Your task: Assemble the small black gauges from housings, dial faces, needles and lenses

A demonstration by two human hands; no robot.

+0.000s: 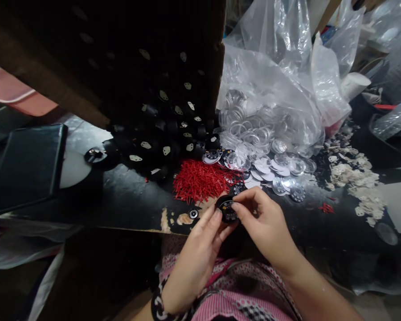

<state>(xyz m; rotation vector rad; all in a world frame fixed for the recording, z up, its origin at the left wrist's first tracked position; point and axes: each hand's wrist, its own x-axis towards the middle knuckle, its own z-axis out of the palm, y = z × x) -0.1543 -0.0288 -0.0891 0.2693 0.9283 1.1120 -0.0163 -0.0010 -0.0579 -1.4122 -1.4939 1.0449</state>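
Near the front edge of the table, my left hand (205, 234) holds a small round black gauge housing (219, 203) between thumb and fingers. A printed black dial disc (229, 213) with white markings and a yellow-orange mark sits in or over the housing's face. My right hand (260, 218) pinches the disc at its right rim with thumb and forefinger; whether it is fully seated I cannot tell. Just beyond my hands lies a heap of thin red pointers (200, 180). Loose dial discs (262, 166), some white side up, and clear round covers (250, 129) are piled to its right.
A large cardboard box (220, 67) holds many black housings, some spilling onto the table. Behind the covers rises a clear plastic bag (270, 71). Small whitish plates (354, 178) lie in a pile at right. A dark flat tray-like object (26, 165) is at left.
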